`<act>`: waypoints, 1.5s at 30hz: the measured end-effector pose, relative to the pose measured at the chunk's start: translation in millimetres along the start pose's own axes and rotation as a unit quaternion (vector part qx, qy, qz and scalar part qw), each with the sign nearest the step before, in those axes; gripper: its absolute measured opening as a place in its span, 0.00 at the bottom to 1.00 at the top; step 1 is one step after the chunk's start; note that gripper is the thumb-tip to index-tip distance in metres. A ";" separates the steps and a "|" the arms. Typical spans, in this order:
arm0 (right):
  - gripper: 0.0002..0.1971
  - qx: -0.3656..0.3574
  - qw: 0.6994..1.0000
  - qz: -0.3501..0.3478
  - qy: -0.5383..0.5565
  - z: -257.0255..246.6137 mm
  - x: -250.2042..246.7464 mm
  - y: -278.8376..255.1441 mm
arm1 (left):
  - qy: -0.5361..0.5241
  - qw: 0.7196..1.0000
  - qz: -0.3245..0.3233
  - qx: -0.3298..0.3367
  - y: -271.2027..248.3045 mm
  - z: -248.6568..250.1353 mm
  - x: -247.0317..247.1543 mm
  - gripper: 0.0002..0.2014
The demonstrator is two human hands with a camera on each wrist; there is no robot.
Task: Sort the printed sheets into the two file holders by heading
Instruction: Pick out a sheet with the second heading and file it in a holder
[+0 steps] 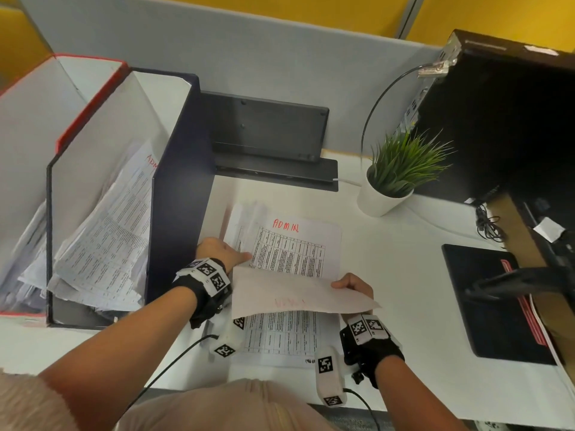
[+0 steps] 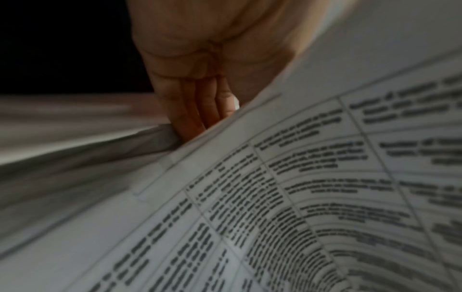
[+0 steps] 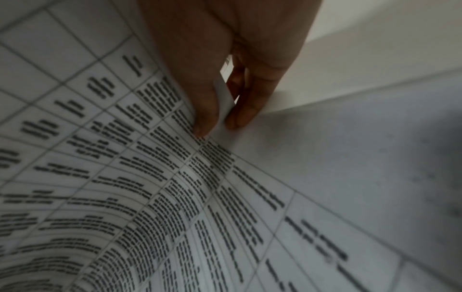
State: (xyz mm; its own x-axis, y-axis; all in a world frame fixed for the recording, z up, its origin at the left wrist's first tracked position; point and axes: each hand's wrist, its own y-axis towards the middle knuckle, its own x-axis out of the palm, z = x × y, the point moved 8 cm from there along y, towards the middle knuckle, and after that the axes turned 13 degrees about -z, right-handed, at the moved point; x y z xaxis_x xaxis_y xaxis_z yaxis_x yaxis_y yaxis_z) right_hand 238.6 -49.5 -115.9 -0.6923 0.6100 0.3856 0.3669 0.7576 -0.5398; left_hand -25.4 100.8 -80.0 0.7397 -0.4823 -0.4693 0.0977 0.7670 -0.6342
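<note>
Head view: a white bench (image 1: 404, 275) fills the middle of the frame, with a stack (image 1: 295, 244) of printed sheets lying at centre, its top page headed "ADMIN" in red. The right hand (image 1: 354, 287) holds one lifted sheet (image 1: 295, 298) by its right edge, low centre of the frame; the sheet curls over the stack, its blank back facing up with faint red lettering showing through. In the right wrist view the thumb and fingers (image 3: 240, 110) are pinched together on that sheet's edge (image 3: 225, 110), the printed table curving away to the left. The left hand (image 1: 217, 248) rests on the left edge of the stack, just left of the lifted sheet. In the left wrist view its fingers (image 2: 190, 110) lie straight and close together, tips going down behind the paper edge; whether they grip anything I cannot tell.

At the left of the head frame stand two holders side by side: a dark blue holder (image 1: 180, 181) just beside the stack, with slumped sheets (image 1: 109, 237) inside, the topmost showing a red "ADM" heading, and a red holder (image 1: 90, 104) further left, with papers at its bottom.

Upper right of centre sits a potted plant (image 1: 395, 175) in a white pot. A black pad (image 1: 485, 306) lies at right, and a dark computer case (image 1: 497, 119) fills the upper right.
</note>
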 end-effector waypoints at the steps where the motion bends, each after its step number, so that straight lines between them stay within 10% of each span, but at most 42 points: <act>1: 0.28 0.000 1.000 0.003 -0.007 0.4 -0.5 1.3 | 0.015 1.000 0.007 0.007 0.0 0.7 -0.2 0.14; 8: 0.16 0.052 0.999 0.001 -0.011 -4.7 6.1 -1.1 | 0.116 0.989 0.033 0.084 0.2 6.6 -1.4 0.17; 14: 0.10 0.031 0.999 0.001 -0.030 -9.0 4.7 -5.1 | -0.048 0.959 0.080 0.268 -23.1 14.0 -4.4 0.12; 22: 0.20 -0.032 0.999 0.011 -0.030 -16.2 9.7 5.1 | -0.293 0.927 -0.030 0.234 -25.0 8.7 3.0 0.21; 37: 0.16 -0.170 0.943 0.002 -0.286 -51.2 40.3 -15.3 | -0.249 0.933 -0.158 0.206 -45.0 32.1 22.3 0.26; 45: 0.11 -0.364 0.915 -0.031 -0.174 -118.6 90.5 -55.3 | -0.150 0.902 0.017 0.404 -96.0 90.5 -14.2 0.15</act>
State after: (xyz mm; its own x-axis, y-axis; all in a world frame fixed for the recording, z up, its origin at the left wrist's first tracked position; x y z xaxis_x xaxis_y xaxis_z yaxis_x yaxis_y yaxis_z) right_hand 229.3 -8.6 37.6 -0.8355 0.5452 0.0689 0.5485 0.8197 0.1650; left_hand 15.0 72.3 43.1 0.8862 -0.4102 -0.2154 0.4363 0.8953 0.0900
